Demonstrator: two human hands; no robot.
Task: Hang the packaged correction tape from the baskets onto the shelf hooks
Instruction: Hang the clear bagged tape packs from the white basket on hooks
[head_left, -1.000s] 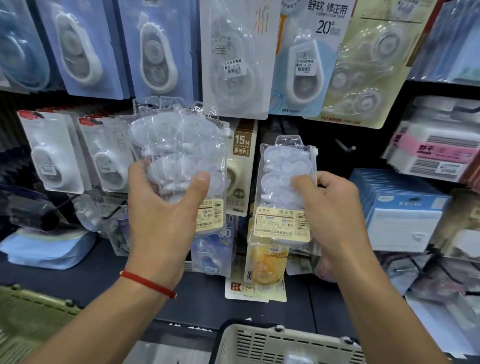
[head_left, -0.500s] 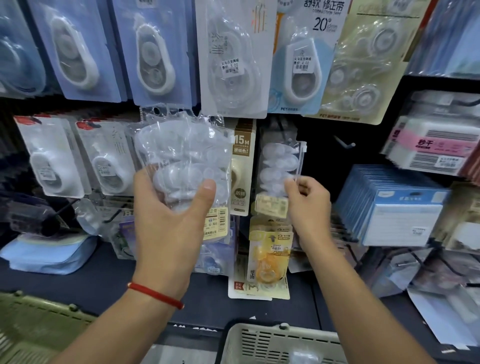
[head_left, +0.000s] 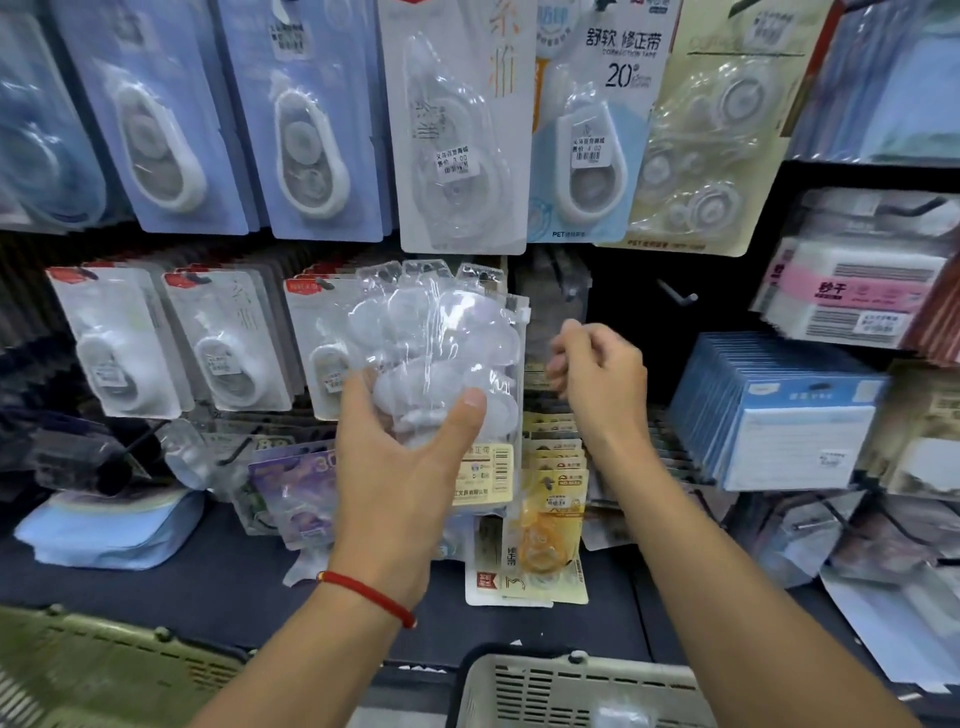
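**A:** What was the left hand (head_left: 395, 467) doing?

**B:** It gripped a stack of clear correction tape packs (head_left: 441, 364), thumb across the front, fingers behind. The stack stood upright in front of the shelf, its punched tabs at the top and its yellow barcode labels at the bottom. A red string bracelet (head_left: 369, 597) circled that wrist.

**A:** And the right hand (head_left: 597, 374)?

**B:** It hung just right of the stack, apart from it, fingers loosely curled with nothing between them.

**A:** Was any pack already on a hook?

**B:** Just right of the stack's top, a clear pack (head_left: 553, 296) hung against the dark back panel, above the right hand; it was too blurred to make out the hook. Further right of the stack a bare metal hook (head_left: 675, 296) stuck out.

**A:** What else surrounded the stack?

**B:** Above it hung a row of carded correction tapes, among them a white card (head_left: 457, 130). Left of the stack, smaller white-carded tapes (head_left: 228, 343) hung on hooks. Below and right of it sat yellow packs (head_left: 550, 509), and well to the right a row of blue boxes (head_left: 779, 415).

**A:** And the baskets?

**B:** Below the stack, at the bottom edge, stood a beige basket (head_left: 571, 686); a green basket (head_left: 104, 670) lay below and left.
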